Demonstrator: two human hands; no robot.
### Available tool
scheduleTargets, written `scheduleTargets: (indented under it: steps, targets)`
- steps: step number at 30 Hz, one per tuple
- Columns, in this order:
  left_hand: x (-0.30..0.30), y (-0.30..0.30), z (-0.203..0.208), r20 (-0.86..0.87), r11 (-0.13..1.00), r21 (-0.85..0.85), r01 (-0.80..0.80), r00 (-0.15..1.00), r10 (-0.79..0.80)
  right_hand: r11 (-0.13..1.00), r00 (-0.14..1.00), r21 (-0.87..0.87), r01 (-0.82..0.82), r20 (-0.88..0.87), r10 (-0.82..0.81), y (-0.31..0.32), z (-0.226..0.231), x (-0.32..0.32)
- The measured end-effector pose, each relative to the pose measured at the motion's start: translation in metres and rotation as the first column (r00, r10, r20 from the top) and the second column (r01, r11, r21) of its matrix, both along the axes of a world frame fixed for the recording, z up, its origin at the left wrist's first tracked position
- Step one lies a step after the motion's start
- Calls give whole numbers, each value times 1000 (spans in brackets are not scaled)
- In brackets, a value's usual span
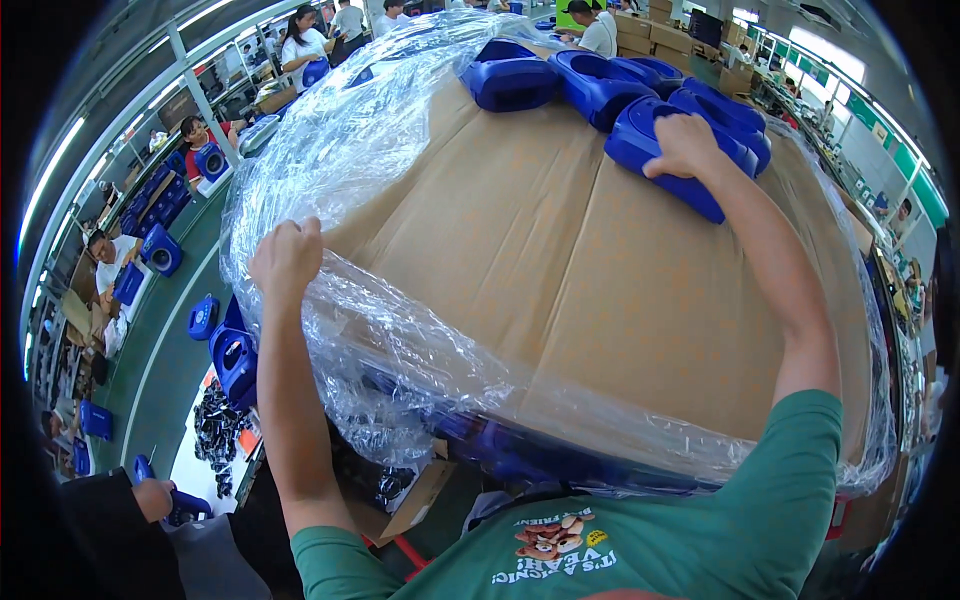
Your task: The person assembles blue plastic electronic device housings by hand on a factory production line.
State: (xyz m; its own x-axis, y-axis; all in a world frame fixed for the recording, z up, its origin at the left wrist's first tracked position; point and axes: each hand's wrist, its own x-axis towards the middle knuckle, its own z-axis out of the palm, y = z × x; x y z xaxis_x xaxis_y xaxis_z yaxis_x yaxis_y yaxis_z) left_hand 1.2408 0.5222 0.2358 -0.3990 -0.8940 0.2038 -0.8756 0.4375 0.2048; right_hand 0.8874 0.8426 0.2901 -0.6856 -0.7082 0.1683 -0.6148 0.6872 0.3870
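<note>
Blue plastic housings sit in a cluster at the far end of a brown cardboard sheet, at least 5 of them, toward the right. The right hand rests on the nearest 1, a tilted housing, its fingers partly curled over the upper part and its thumb spread away to the left; I cannot tell how firm that hold is. The left hand is closed into a fist at the left edge of the sheet and seems to have a fold of clear film pinched in it.

As for progress, the job looks partway through: the middle of the sheet is uncovered, while film lies bunched along the far left and drapes over the near edge. More blue parts show through it below that edge. What appears left is the loose film and the far cluster; whether the film is going on or coming off, 1 moment cannot tell.
</note>
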Motion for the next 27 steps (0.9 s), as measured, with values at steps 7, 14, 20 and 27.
scheduleTargets:
  steps: [7, 14, 20, 27]
  targets:
    - [-28, 9, -49, -195, 850, -386, 359, 869, -455, 811, 815, -170, -559, -292, 501, -156, -21, 35]
    - [-42, 14, -67, -302, 852, -410, 326, 833, -464, 926, 879, 70, -372, -294, 375, -263, -65, -29]
    - [-43, 14, -66, -315, 862, -372, 343, 827, -465, 988, 948, 31, -150, -280, 153, -280, -60, -65]
    - [-38, 5, -70, -256, 863, -359, 356, 852, -458, 906, 887, -215, -364, -378, 267, -159, -30, 12]
